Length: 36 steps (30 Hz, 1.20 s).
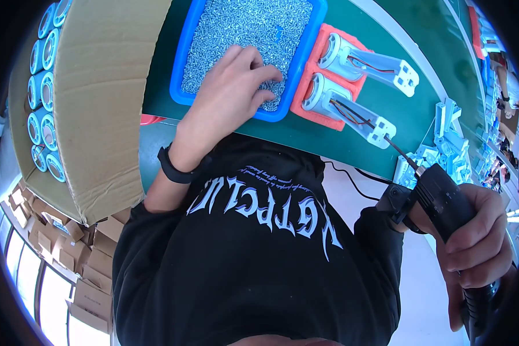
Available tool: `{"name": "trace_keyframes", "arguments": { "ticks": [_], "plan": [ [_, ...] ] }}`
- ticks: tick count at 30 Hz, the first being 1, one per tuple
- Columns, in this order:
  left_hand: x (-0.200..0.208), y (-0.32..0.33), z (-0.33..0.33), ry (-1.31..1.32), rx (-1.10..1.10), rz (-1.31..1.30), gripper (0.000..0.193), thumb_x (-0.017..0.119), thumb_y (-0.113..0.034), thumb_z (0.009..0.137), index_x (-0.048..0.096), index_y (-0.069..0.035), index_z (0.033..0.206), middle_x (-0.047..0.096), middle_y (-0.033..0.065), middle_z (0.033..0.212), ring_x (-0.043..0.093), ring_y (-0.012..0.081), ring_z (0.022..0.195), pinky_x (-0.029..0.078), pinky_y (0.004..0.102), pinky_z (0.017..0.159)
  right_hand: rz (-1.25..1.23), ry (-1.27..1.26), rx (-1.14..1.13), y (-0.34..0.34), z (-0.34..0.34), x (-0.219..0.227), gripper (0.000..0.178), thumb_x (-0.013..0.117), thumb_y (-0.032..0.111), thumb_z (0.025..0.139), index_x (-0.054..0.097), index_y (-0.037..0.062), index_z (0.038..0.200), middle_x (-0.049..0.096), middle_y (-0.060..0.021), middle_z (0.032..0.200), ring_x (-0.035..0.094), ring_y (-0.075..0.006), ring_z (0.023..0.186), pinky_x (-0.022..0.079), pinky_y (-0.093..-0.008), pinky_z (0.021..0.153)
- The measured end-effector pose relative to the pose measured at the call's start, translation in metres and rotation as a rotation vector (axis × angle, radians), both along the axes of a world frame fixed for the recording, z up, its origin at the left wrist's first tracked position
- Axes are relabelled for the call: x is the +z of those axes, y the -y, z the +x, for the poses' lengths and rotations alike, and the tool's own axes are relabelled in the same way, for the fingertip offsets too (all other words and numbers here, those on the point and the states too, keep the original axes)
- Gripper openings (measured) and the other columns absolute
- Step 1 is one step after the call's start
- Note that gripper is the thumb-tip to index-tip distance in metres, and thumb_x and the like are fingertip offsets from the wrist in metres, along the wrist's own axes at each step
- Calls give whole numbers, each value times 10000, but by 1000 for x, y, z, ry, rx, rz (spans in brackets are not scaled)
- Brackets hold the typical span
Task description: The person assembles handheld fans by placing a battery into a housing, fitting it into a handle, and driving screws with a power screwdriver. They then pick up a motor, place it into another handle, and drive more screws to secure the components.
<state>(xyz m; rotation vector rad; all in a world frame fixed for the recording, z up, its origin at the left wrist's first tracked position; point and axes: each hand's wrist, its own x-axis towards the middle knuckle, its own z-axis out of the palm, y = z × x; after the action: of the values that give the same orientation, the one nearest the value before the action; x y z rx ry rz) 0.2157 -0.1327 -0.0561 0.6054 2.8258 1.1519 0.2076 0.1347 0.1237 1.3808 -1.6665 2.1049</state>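
My left hand reaches down into a blue tray full of small silver screws. Its fingers are bent, with a gap between thumb and forefinger; no screw shows between them. In my right hand is a black electric screwdriver, held round its body. The long bit points up-left, its tip at or very near the white end plate of the nearer cylindrical housing. Coloured wires run along that housing's open arm. A second such housing lies beside it, both set in a red-orange foam holder.
White plastic parts are heaped on the green table at the right. A large cardboard box stands left of the tray, with rows of round white-and-blue parts beyond its flap. Cardboard cartons are stacked at lower left.
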Motion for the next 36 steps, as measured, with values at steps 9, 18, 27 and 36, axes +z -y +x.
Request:
{"name": "trace_keyframes", "arguments": {
  "ticks": [9, 18, 27, 36],
  "plan": [
    [-9, -3, -4, -37, -6, 134, 93, 688, -39, 716, 679, -64, 805, 571, 43, 803, 556, 220, 773, 484, 325, 696, 58, 49, 88, 5, -8, -1, 246, 770, 93, 715, 543, 45, 798, 633, -57, 728, 649, -144, 604, 568, -223, 582],
    [2, -43, -2, 39, 6, 645, 127, 661, 25, 722, 674, -53, 821, 646, 52, 776, 610, 212, 698, 488, 302, 616, 113, 96, 169, 2, -20, -9, 274, 785, 109, 706, 541, 54, 817, 631, -74, 732, 644, -148, 603, 557, -215, 588],
    [-13, -68, 7, 24, 82, 719, 161, 663, 17, 732, 662, -65, 870, 662, 49, 791, 629, 236, 723, 483, 318, 642, -13, 120, 53, 5, -25, -23, 303, 773, 272, 735, 555, 64, 772, 630, -47, 737, 650, -145, 611, 553, -214, 574],
    [-11, -69, 9, -72, 94, 684, 146, 654, 37, 741, 669, -50, 857, 670, 63, 800, 644, 226, 732, 504, 302, 654, -285, 85, -62, -24, -11, -1, 342, 787, 343, 716, 566, 83, 699, 630, -4, 696, 641, -135, 556, 551, -218, 540]
  ]
}}
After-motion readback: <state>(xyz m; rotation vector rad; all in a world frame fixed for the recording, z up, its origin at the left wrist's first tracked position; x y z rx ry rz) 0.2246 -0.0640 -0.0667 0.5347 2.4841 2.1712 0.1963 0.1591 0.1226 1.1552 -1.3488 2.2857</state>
